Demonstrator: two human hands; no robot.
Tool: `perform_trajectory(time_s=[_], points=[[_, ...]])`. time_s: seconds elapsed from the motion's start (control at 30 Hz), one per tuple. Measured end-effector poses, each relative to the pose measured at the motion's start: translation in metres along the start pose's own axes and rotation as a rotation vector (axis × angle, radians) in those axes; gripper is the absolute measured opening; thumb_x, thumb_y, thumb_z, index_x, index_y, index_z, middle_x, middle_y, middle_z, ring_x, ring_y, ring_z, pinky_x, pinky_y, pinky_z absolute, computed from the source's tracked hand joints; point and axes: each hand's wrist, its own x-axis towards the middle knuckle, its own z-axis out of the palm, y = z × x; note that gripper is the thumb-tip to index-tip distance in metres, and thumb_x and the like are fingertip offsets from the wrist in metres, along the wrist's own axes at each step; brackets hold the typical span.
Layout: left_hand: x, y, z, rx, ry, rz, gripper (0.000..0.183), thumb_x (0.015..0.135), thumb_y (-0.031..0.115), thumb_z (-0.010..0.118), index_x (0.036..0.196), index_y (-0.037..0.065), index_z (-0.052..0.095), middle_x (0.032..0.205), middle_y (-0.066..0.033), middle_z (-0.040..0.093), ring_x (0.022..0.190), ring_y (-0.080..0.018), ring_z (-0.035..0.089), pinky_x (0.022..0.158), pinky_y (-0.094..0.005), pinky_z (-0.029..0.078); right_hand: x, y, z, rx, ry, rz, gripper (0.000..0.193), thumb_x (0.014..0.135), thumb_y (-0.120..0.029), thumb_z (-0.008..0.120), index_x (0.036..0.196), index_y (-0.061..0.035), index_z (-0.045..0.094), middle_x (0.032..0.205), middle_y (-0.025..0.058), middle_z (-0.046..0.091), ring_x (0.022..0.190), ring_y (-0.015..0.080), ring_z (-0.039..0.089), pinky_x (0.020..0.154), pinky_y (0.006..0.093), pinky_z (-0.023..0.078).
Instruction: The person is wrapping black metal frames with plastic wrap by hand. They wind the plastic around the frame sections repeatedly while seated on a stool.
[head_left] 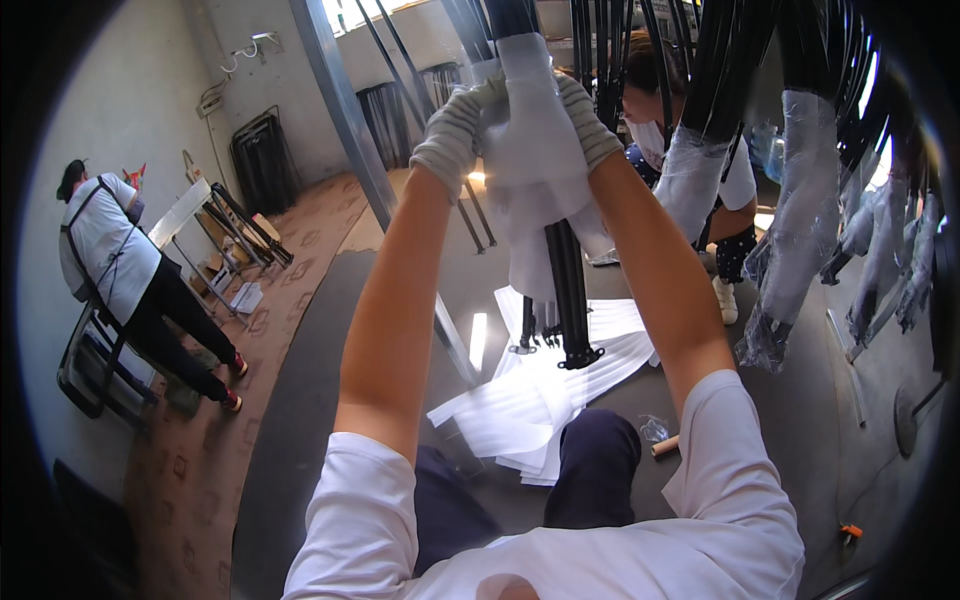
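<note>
A white foam sheet [540, 150] is wrapped around a bundle of hanging black rods [570, 300] in front of me. Their lower ends, with small dark end fittings, stick out below the sheet. My left hand [455, 135], in a pale knitted glove, grips the sheet's left side high up. At about the same height my right hand [588, 122], gloved too, is closed on the right side, its fingers partly hidden behind the foam. Below the bundle, a fanned pile of white foam sheets [540, 400] lies on the dark floor by my knees.
More black rod bundles hang at the right, their ends covered in white foam and clear film [800, 190]. A person [735, 185] crouches behind them. Left of my arms rises a metal post [350, 110]. Another person [120, 270] stands by a narrow table [180, 215] at the far left.
</note>
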Motion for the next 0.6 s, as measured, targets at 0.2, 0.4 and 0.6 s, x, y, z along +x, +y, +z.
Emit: perform_trajectory(time_s=[0.2,0.4,0.6], points=[[-0.010,0.025,0.008,-0.285,-0.387,-0.264,0.017,0.082,0.007,0.048,0.092,-0.002,0.058,0.086,-0.0099,0.061,0.076,-0.0176,0.060,0.066,-0.0256,0.051,-0.022,-0.026,0.027,-0.361,0.137,-0.290,0.057,0.071,-0.048,0.060,0.102,-0.0012,0.052,0.099,0.0073,0.054,0.086,0.0121,0.055,0.070,0.0239,0.046],[-0.015,0.023,0.020,0.428,0.085,-0.065,0.035,0.080,0.017,0.049,0.110,-0.001,0.044,0.096,-0.0107,0.056,0.084,-0.0186,0.056,0.074,-0.0265,0.046,0.005,-0.081,0.109,-1.541,0.484,0.162,0.069,0.061,-0.044,0.067,0.110,-0.0031,0.041,0.099,0.0114,0.055,0.086,0.0204,0.056,0.074,0.0308,0.046],[-0.005,0.019,0.025,0.928,0.160,-0.070,0.062,0.069,0.030,0.053,0.120,-0.001,0.033,0.100,-0.0114,0.052,0.087,-0.0188,0.052,0.076,-0.0269,0.040,0.036,-0.068,0.124,-1.947,0.551,0.049,0.053,0.065,-0.032,0.063,0.103,0.0006,0.046,0.096,0.0119,0.055,0.080,0.0208,0.057,0.067,0.0310,0.047]])
